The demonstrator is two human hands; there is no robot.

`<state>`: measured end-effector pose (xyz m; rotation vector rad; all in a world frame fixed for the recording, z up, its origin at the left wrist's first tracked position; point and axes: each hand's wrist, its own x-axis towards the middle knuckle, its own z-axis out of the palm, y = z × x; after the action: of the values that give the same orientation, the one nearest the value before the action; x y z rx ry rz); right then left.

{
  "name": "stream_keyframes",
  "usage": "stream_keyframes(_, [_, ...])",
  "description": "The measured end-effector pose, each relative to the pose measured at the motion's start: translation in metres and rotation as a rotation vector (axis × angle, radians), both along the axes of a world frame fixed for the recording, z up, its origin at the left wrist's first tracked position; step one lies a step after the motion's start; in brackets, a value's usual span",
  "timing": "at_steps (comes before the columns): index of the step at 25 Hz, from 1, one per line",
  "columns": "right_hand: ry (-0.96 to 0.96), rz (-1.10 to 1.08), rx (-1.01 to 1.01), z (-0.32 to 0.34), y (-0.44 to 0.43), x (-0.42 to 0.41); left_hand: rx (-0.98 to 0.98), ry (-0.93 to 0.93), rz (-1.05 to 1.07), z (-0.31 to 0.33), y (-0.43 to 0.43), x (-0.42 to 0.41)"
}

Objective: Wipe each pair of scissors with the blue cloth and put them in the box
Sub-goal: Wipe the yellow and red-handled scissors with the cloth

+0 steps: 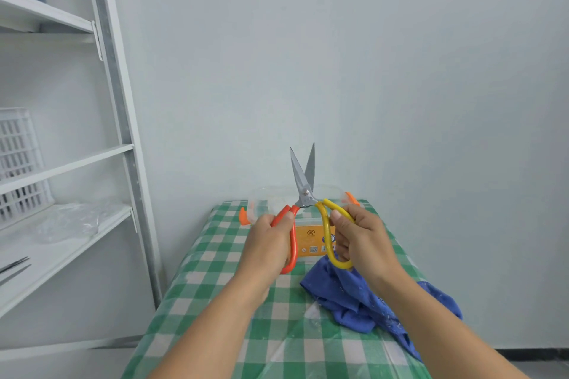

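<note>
I hold one pair of scissors (304, 181) upright over the table, blades parted and pointing up. My left hand (271, 240) grips its red handle loop and my right hand (358, 237) grips its yellow loop. Behind the hands stands a clear plastic box (264, 203) with orange clips and an orange label. The blue cloth (354, 295) lies crumpled on the table below my right hand, untouched.
The table (215, 286) carries a green and white checked cover and stands against a pale wall. A white shelf unit (77, 224) at the left holds a white slatted crate (18, 163), clear plastic wrap, and more scissors (14, 266) at its edge.
</note>
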<state>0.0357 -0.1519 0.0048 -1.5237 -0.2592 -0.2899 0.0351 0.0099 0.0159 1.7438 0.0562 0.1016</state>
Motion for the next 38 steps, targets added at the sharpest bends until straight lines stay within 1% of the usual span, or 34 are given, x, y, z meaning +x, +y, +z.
stream_keyframes(4, [-0.010,-0.052,-0.004,-0.001,0.013,0.002,-0.106,0.001,0.000,-0.002,-0.011,-0.006])
stream_keyframes(10, [-0.025,-0.130,-0.081,-0.007,0.028,0.004,-0.119,-0.016,0.003,-0.005,-0.016,-0.014])
stream_keyframes(13, [-0.004,-0.131,-0.080,-0.010,0.029,0.001,-0.121,-0.009,-0.029,-0.010,-0.014,-0.014])
stream_keyframes(15, [-0.009,-0.140,-0.070,-0.008,0.029,-0.002,-0.057,-0.041,-0.034,-0.009,-0.017,-0.015])
stream_keyframes(17, [-0.002,-0.132,-0.061,-0.006,0.027,-0.005,0.052,-0.089,-0.015,-0.006,-0.019,-0.016])
stream_keyframes(19, [0.017,-0.121,-0.069,-0.004,0.025,-0.005,0.108,-0.124,-0.009,-0.006,-0.018,-0.016])
stream_keyframes(22, [0.057,-0.110,-0.092,0.001,0.023,-0.004,0.142,-0.154,0.004,-0.004,-0.010,-0.014])
stream_keyframes(25, [0.091,-0.086,-0.090,0.009,0.024,-0.003,0.118,-0.146,0.010,0.002,-0.005,-0.014])
stream_keyframes(32, [0.144,-0.046,0.035,0.022,0.030,-0.002,0.162,-0.153,-0.041,0.004,0.000,-0.012])
stream_keyframes(35, [0.154,-0.085,0.050,0.022,0.033,0.001,0.232,-0.181,-0.033,0.005,-0.002,-0.006])
stream_keyframes(38, [0.174,-0.124,0.065,0.023,0.033,0.008,0.368,-0.314,0.055,0.007,-0.004,-0.003])
